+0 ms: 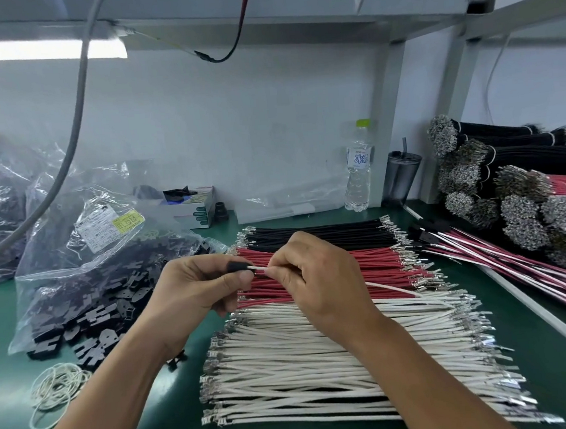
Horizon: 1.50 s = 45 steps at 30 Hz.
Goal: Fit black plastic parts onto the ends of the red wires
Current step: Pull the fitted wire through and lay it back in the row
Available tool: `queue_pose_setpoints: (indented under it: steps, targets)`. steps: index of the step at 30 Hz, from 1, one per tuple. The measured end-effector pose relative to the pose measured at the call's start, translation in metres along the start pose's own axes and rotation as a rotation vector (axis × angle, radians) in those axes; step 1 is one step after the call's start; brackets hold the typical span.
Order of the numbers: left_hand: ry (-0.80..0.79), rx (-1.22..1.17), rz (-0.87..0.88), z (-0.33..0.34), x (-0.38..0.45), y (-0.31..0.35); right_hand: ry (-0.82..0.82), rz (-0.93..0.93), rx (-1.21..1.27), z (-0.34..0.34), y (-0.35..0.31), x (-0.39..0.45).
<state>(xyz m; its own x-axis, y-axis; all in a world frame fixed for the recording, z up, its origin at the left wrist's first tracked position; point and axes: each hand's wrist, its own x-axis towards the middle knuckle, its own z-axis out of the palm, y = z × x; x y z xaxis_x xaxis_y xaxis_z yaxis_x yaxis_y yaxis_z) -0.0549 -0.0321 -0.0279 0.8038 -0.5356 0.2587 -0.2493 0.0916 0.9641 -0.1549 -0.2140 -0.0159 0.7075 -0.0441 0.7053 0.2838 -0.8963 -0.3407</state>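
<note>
Black plastic, a small housing (237, 266), is pinched between the thumb and forefinger of the left hand (197, 287), with its open end turned toward the other hand so that a terminal can be fed straight in. A white wire (390, 288) is pinched close to its near end by the fingertips of the right hand (308, 276); only a short length is left bare between the two sets of fingers, probably so that the wire does not buckle when pushed. The rest of that wire trails away to the right of the fingers, across the piles. The wire's tip appears to sit at or just inside the housing's mouth; how far it is seated cannot be told.

Just beyond and beneath the fingers the red wires (347, 270) are laid in a flat row with their metal terminals aligned, presumably so that each end can be picked without sorting. Black wires (310, 234) are stacked further beyond, and white wires (337, 362) nearer than the fingers. To the left of the fingers a clear bag of black plastic parts (88, 297) is left open within reach of the holding hand. The wire in hand looks white, not red, so the red ends are judged not yet addressed at this step.
</note>
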Motion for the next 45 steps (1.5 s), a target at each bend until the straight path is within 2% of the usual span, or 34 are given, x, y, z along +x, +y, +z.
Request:
queue_pose_setpoints:
  steps: [9, 13, 17, 19, 21, 23, 25, 26, 28, 30, 33, 36, 38, 40, 42, 45]
  targets:
    - [-0.029, 0.0, 0.011, 0.002, -0.003, 0.0, 0.015, -0.037, -0.014, 0.004, 0.001, -0.003]
    - [0.043, -0.114, 0.048, 0.003, 0.002, 0.001, 0.124, -0.111, -0.136, -0.004, 0.0, 0.005]
    - [0.129, -0.32, 0.037, -0.004, 0.004, 0.002, 0.013, -0.074, -0.212, -0.015, 0.008, 0.006]
    - [0.141, -0.391, 0.027, -0.012, 0.006, 0.002, 0.123, -0.031, -0.113, -0.029, 0.011, 0.013]
    - [0.145, -0.385, 0.026, -0.018, 0.008, 0.001, 0.349, 0.031, 0.065, -0.053, 0.009, 0.033]
    - [0.224, -0.231, 0.012, -0.021, 0.009, -0.003, 0.574, 0.082, 0.23, -0.091, 0.011, 0.057]
    - [0.357, 0.063, 0.007, -0.027, 0.011, -0.012, 0.696, 0.132, 0.223, -0.136, 0.027, 0.073]
    - [0.413, 0.239, 0.012, -0.031, 0.013, -0.017, 0.664, 0.183, 0.138, -0.157, 0.041, 0.075]
    - [0.469, 0.596, 0.034, -0.038, 0.015, -0.024, 0.431, 0.346, -0.171, -0.187, 0.08, 0.064]
    - [0.456, 0.896, 0.07, -0.041, 0.016, -0.025, 0.195, 0.507, -0.488, -0.197, 0.119, 0.033]
    - [0.369, 1.203, 0.022, -0.044, 0.017, -0.03, -0.015, 0.619, -0.828, -0.187, 0.162, -0.015]
    - [0.235, 1.371, -0.082, -0.04, 0.019, -0.031, -0.266, 0.727, -0.997, -0.172, 0.189, -0.038]
    - [0.2, 1.4, -0.11, -0.037, 0.019, -0.029, -0.314, 0.812, -0.968, -0.167, 0.196, -0.04]
    - [0.197, 1.401, -0.114, -0.036, 0.02, -0.028, -0.225, 0.79, -0.969, -0.161, 0.194, -0.039]
    - [0.195, 1.415, -0.124, -0.035, 0.02, -0.027, -0.094, 0.672, -0.951, -0.15, 0.184, -0.032]
    - [0.2, 1.451, -0.093, -0.032, 0.02, -0.026, -0.006, 0.412, -0.692, -0.112, 0.15, -0.004]
